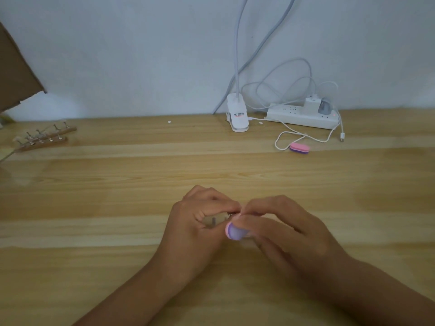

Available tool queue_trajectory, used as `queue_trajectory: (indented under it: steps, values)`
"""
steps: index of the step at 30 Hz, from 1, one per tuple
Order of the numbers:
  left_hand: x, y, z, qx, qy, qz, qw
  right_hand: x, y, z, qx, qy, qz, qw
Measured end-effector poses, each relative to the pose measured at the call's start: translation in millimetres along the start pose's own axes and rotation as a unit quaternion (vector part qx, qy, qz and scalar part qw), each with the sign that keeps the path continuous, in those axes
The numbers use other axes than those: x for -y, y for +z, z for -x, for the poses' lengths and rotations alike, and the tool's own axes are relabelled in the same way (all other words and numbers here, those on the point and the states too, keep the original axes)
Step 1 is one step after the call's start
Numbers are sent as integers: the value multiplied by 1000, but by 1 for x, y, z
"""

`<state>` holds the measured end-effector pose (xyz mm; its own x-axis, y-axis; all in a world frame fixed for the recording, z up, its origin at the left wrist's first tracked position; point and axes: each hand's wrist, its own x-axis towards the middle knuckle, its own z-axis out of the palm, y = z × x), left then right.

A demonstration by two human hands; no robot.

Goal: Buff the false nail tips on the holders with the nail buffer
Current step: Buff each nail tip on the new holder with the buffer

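My left hand (200, 222) is closed around a small nail holder (214, 221); its dark stem shows between the fingers, and the nail tip at its top is mostly hidden. My right hand (280, 229) grips a pink and purple nail buffer (231, 231) and presses its end against the holder's top where the two hands meet. Both hands rest low over the wooden table (117, 196) at the centre. Two wooden strips with several more nail holders (42, 137) lie at the far left. A second pink and purple buffer (299, 148) lies at the back right.
A white clip lamp base (237, 116) stands at the back centre, beside a white power strip (303, 116) with plugs and loose white cables (289, 137). A brown cardboard flap (16, 74) juts in at the upper left. The wall runs behind the table.
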<state>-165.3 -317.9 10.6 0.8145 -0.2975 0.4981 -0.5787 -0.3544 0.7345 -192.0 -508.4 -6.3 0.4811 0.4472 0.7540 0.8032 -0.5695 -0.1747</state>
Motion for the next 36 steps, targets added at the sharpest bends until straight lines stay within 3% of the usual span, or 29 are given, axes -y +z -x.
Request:
queue_trajectory:
  steps: [4, 8, 14, 19, 25, 30, 36]
  values:
    - [0, 2, -1, -6, -25, 0, 1000, -14, -9, -1, -27, 57, 6, 998]
    - [1, 0, 0, 5, -8, 27, 1000, -3, 1, 1, -10, 18, -8, 1000]
    - [3, 1, -1, -5, -19, 28, 999, -15, -9, 0, -25, 64, 3, 998]
    - [4, 0, 0, -4, -14, 50, 999, -9, -3, 1, -8, 24, -21, 999]
    - [4, 0, -1, 8, -14, 54, 998, -24, -12, -2, -56, 118, -2, 991]
    - [5, 0, 0, -1, -19, 50, 999, -10, -5, 1, -18, 50, -17, 998]
    - [4, 1, -1, 11, -25, 38, 999, -13, -6, -1, -20, 57, -14, 998]
